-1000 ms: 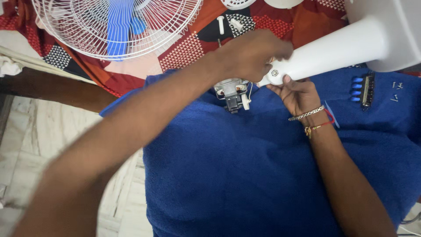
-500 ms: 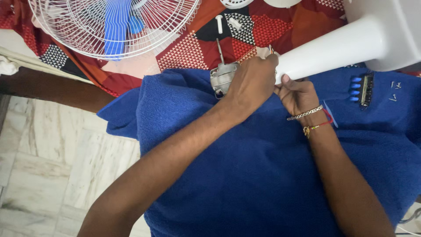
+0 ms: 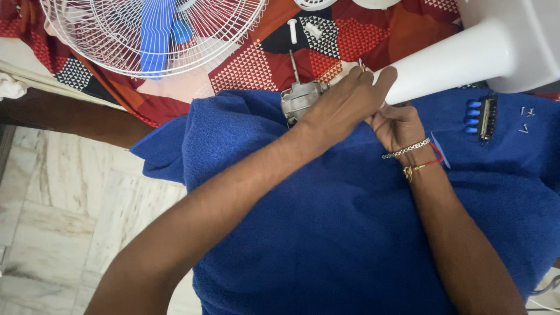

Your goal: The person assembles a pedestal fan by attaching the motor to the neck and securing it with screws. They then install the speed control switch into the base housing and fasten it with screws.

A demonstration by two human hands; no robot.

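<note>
Fan motor [image 3: 300, 98] and white fan neck [image 3: 449, 64] handled by two hands on a blue towel [image 3: 326, 233].

Head view: motor gripped by left hand [image 3: 344, 105], its one shaft pointing up-frame toward the fan cage [image 3: 151, 35]. Neck's long axis runs from upper right down-left to the motor. Right hand [image 3: 399, 125] is pressed under the narrow end; closure cannot be told. One switch block [image 3: 483, 118], four blue buttons.

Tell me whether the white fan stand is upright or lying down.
Lying down: the white fan stand stretches sideways across the blue towel, its narrow end at both hands beside the fan motor.
</note>
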